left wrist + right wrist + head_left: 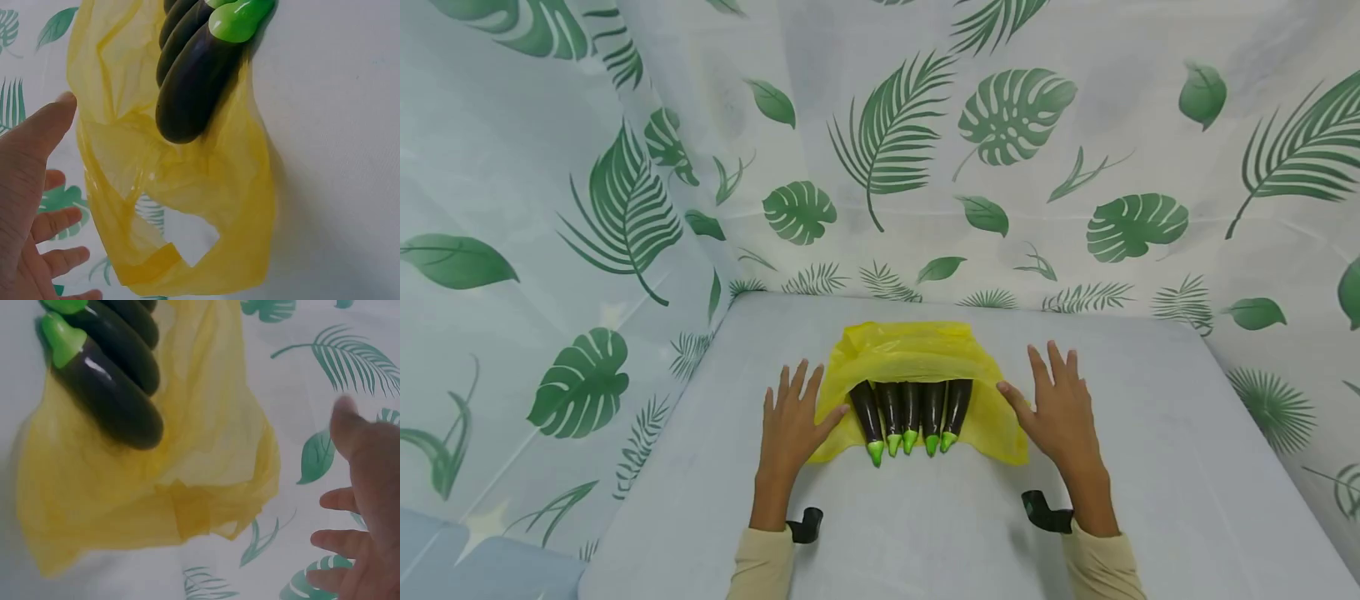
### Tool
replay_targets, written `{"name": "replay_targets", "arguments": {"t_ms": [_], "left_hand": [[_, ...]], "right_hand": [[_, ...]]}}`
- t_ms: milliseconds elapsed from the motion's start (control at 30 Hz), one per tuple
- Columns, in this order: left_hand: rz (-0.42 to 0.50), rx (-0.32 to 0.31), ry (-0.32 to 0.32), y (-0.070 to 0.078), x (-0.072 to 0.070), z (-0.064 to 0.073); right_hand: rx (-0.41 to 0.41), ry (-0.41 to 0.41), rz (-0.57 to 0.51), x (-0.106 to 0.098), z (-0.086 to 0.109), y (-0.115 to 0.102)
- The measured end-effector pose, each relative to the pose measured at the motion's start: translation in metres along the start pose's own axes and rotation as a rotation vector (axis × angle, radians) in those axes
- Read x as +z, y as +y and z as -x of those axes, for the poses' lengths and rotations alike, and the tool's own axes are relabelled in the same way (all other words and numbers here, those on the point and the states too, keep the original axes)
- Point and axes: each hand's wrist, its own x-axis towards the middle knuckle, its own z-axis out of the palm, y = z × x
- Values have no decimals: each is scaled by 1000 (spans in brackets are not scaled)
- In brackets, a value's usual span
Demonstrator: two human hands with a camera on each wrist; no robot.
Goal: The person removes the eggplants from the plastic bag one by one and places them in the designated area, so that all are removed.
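Sleeves: two beige cuffs (763,562) are reaching in at the near side, with black wrist pieces (807,526) jutting inward from them.
Left hand (793,421): its fingers are extending straight and spreading apart, holding nothing; the thumb is pointing at the bag's left side — whether it is touching the plastic, I cannot tell.
Right hand (1063,417): it is mirroring the left, fingers spreading straight and gripping nothing, the thumb pointing inward near the bag's right side.
Table (917,542): a white surface is spreading beneath everything.
Eggplants (912,412): five are lying side by side on yellow plastic, between the hands, their green stem ends pointing toward the person; in the head view their dark bodies are running under a fold.
Yellow bag (917,346): it is lying crumpled around the eggplants, bunching up beyond them.
Backdrop (917,250): pale cloth is hanging behind the table — green leaves are covering it.
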Motion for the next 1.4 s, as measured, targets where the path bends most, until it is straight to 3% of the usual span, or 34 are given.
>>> {"name": "replay_targets", "arguments": {"t_ms": [133,233,367,467,567,633,767,867,1000,1233,1400], "left_hand": [[-27,36,71,0,3,0],[-5,58,115,0,7,2],[-1,84,159,1,13,6],[-14,84,183,3,17,8],[3,59,193,5,19,8],[23,32,189,7,20,6],[48,-7,203,9,23,3],[56,-8,223,10,28,2],[59,-1,230,10,32,3],[46,0,227,10,36,5],[49,3,246,10,34,5]], "right_hand": [[-22,182,-51,2,1,-6],[-20,275,-138,2,5,-14],[-64,355,-259,4,14,-28],[-130,367,-344,8,22,-41],[-168,320,-422,17,30,-53],[-143,255,-467,26,35,-59],[42,77,-541,47,41,-64],[179,-12,-575,60,44,-62],[259,-41,-590,71,43,-60],[342,-38,-516,85,28,-55],[382,-62,-519,92,21,-51]]}}
